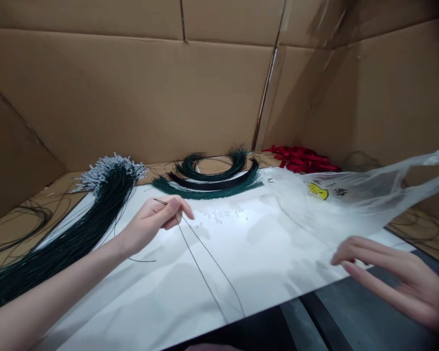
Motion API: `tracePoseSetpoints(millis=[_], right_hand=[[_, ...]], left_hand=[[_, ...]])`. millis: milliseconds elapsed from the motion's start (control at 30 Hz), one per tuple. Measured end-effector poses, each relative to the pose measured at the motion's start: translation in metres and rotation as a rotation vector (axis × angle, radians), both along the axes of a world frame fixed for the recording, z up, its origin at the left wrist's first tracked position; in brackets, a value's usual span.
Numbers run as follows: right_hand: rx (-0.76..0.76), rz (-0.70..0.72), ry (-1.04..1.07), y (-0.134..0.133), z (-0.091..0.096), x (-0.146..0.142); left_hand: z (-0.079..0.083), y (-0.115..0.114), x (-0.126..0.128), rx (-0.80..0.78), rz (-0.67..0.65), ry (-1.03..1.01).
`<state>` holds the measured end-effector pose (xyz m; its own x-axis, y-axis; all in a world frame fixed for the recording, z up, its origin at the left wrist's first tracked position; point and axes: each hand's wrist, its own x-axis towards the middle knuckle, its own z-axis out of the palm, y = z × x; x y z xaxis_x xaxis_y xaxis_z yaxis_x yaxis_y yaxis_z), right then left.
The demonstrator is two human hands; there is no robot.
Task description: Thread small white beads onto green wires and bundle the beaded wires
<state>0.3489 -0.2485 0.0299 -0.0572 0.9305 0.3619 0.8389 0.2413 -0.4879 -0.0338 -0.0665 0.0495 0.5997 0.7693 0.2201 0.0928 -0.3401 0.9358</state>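
My left hand [164, 213] is closed in a pinch on thin dark wires above the white board. Two wire strands [201, 265] run from its fingers down toward the board's front edge, and short ends poke out above the thumb. Beyond it, small white beads [221, 214] lie scattered on the board. On the right, my right hand [391, 278] hovers over the board's front edge, slightly blurred. Its fingers are loosely curved, the thumb a little apart from them, and nothing shows between them. A clear plastic bag [351, 204] with yellow print lies just beyond this hand.
A long bundle of dark green wires [91, 224] with pale beaded tips [109, 168] lies at left. Curved wire bundles [212, 187] rest at the back of the white board [161, 292]. Red ribbons [302, 158] are piled behind. Cardboard walls [131, 97] enclose the work area.
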Motion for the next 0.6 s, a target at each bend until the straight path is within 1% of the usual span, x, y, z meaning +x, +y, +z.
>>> tracePoseSetpoints(millis=[67, 133, 200, 267, 333, 433, 533, 600], right_hand=[[-0.133, 0.126, 0.027, 0.022, 0.010, -0.022], [-0.210, 0.255, 0.102, 0.047, 0.014, -0.053], [-0.316, 0.376, 0.188, 0.074, 0.012, -0.087], [-0.378, 0.489, 0.326, 0.098, 0.007, -0.117], [-0.480, 0.557, 0.488, 0.119, 0.001, -0.139], [-0.625, 0.663, 0.683, 0.141, -0.013, -0.158], [-0.772, 0.710, 0.888, 0.154, -0.031, -0.167], [-0.861, 0.751, 1.040, 0.159, -0.041, -0.170]], left_hand=[[-0.001, -0.010, 0.013, -0.021, -0.065, 0.039], [-0.004, -0.016, 0.023, -0.052, -0.095, 0.055], [-0.009, -0.019, 0.030, -0.073, -0.095, 0.051], [-0.015, -0.020, 0.034, -0.075, -0.070, 0.047], [-0.021, -0.021, 0.036, -0.072, -0.031, 0.052], [-0.029, -0.020, 0.036, -0.126, -0.024, 0.026], [-0.038, -0.016, 0.037, -0.221, -0.048, -0.015], [-0.044, -0.013, 0.038, -0.212, -0.020, -0.045]])
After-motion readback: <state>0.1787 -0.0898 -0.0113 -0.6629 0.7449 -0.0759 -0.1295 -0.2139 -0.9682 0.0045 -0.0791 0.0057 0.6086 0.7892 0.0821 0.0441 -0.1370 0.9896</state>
